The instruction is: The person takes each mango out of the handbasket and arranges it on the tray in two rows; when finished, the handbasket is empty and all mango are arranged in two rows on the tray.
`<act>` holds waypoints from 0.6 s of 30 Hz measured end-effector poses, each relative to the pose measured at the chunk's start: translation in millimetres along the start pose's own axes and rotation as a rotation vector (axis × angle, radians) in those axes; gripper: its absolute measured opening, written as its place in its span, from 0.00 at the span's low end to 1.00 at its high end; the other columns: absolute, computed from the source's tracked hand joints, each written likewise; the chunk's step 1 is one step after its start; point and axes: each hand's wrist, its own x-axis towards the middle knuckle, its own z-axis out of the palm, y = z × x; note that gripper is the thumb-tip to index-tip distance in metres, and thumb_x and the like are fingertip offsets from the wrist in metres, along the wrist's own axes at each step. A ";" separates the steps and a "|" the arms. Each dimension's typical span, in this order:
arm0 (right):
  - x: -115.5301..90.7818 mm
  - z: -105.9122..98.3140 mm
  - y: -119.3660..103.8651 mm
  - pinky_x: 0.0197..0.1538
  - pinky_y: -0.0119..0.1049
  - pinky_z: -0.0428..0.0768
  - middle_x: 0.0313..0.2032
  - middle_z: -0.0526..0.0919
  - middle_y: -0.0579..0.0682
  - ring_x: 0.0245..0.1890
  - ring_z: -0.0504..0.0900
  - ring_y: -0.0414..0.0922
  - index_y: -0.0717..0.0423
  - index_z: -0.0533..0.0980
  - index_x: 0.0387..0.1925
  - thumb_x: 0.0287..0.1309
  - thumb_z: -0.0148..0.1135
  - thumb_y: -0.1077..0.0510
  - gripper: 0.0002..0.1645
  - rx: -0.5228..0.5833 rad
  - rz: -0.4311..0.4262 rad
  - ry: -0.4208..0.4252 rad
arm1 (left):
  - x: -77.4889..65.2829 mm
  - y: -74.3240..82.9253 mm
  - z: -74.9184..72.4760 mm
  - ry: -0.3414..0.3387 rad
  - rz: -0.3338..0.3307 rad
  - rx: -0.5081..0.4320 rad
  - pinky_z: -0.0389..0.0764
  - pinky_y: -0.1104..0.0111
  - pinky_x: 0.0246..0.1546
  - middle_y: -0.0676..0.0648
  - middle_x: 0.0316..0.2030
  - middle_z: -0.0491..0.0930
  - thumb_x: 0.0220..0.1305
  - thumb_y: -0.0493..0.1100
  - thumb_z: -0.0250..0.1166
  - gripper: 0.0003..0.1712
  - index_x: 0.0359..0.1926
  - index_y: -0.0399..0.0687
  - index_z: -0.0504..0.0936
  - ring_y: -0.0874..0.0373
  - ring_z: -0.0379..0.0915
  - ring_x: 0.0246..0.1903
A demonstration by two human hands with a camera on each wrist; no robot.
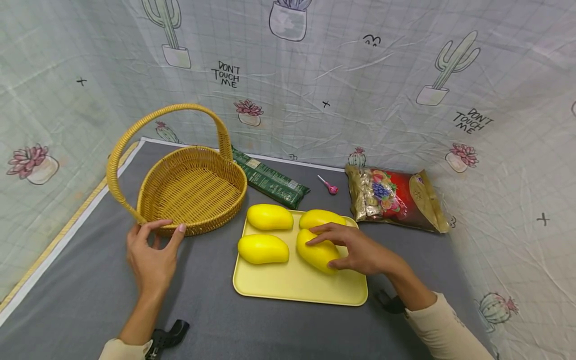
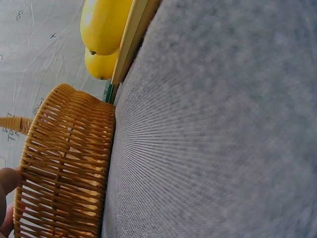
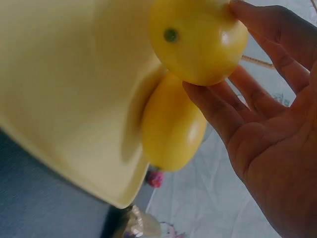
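My right hand [image 1: 360, 246] grips a yellow mango [image 1: 316, 252] on the right of the pale yellow tray [image 1: 297, 287], thumb and fingertips on opposite sides. The right wrist view shows that mango's end with a green stem dot, fingertips pressed to its skin. Just behind it lies a second mango [image 3: 173, 124], partly covered by the hand in the head view. Two more mangoes [image 1: 270, 217] lie on the tray's left half. At the left, my left hand [image 1: 153, 257] holds the near rim of a round wicker basket [image 1: 193, 192] with a tall arched handle.
Behind the tray lies a long green packet [image 1: 272, 180], with a pink lollipop [image 1: 332, 189] to its right. A red and gold candy bag [image 1: 396, 198] is at the back right. A patterned cloth [image 1: 315, 65] hangs behind the grey table surface [image 1: 211, 300].
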 end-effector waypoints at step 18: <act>-7.7 7.4 9.7 0.72 0.61 0.72 0.74 0.76 0.49 0.76 0.72 0.54 0.41 0.82 0.65 0.58 0.75 0.70 0.36 -0.019 -0.012 0.057 | 0.0 -0.4 -0.6 -0.013 0.003 0.006 0.77 0.69 0.63 0.42 0.72 0.70 0.62 0.51 0.80 0.23 0.53 0.43 0.88 0.50 0.66 0.72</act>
